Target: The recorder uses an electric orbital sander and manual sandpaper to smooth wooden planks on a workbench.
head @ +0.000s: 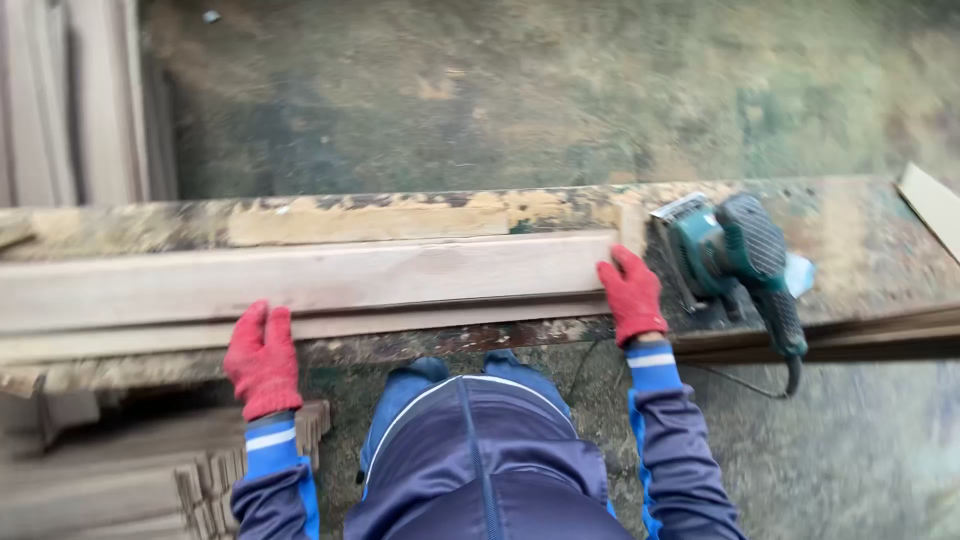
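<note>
red-gloved left hand (263, 360) and right hand (631, 295), arms spread, each grip closed on long plank (300, 280)

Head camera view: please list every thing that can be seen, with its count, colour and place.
Wooden board: one, pale, lying lengthwise on the workbench.
Workbench: one, worn brown-green, across the middle.
Sander: one, teal and black, on the workbench right of the board.
Stacked wood strips: several, pale, lower left.
Leaning planks: several, pale, upper left.
Floor: dusty grey-green.
Left hand: red glove, at the board's near edge.
Right hand: red glove, on the board's right end.
</note>
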